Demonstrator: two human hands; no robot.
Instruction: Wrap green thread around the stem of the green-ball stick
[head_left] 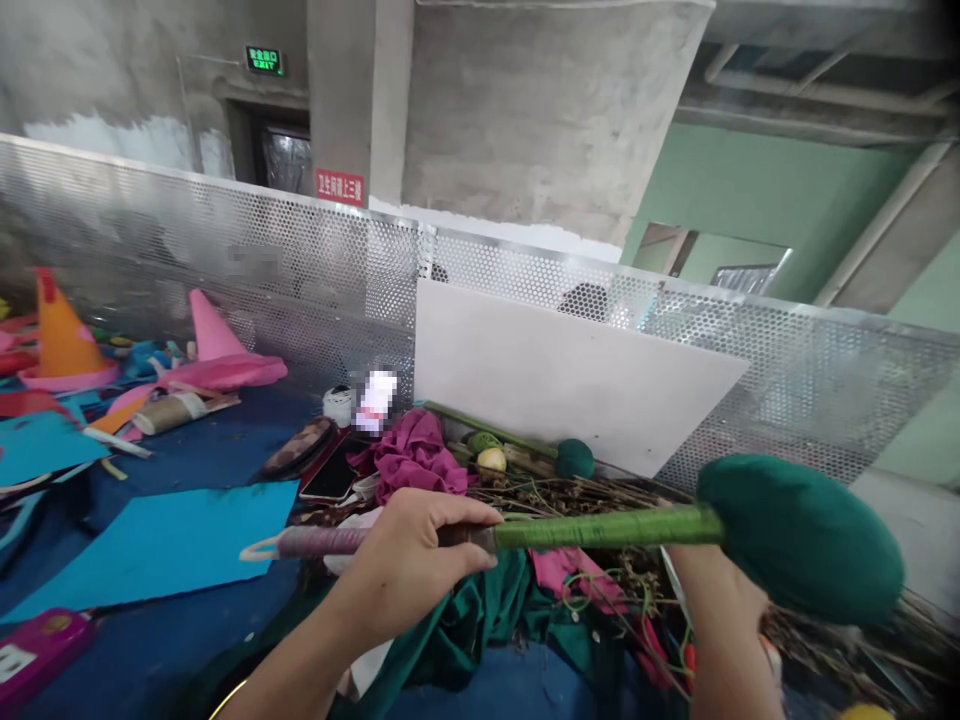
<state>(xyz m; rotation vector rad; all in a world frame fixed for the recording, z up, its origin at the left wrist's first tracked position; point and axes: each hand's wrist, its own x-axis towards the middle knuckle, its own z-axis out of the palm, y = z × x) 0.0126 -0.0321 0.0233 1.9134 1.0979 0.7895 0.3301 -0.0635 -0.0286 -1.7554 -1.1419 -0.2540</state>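
Centre of frame: left hand (409, 560) closed fully around the green-wrapped stem (600, 527); stuffed green head (802, 535) at lower right; right hand (709, 590) beneath that head, grip indiscernible; supporting the heavier end would probably keep the stem steadiest.

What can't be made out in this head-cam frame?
Head view:
1. Right hand: fingers hidden behind the green-headed stick, so the grip is unclear.
2. White item by the mesh fence: blurred out.
3. Purple box: cut off by the left edge.
4. Person behind the mesh fence: obscured by its perforations and the white board.
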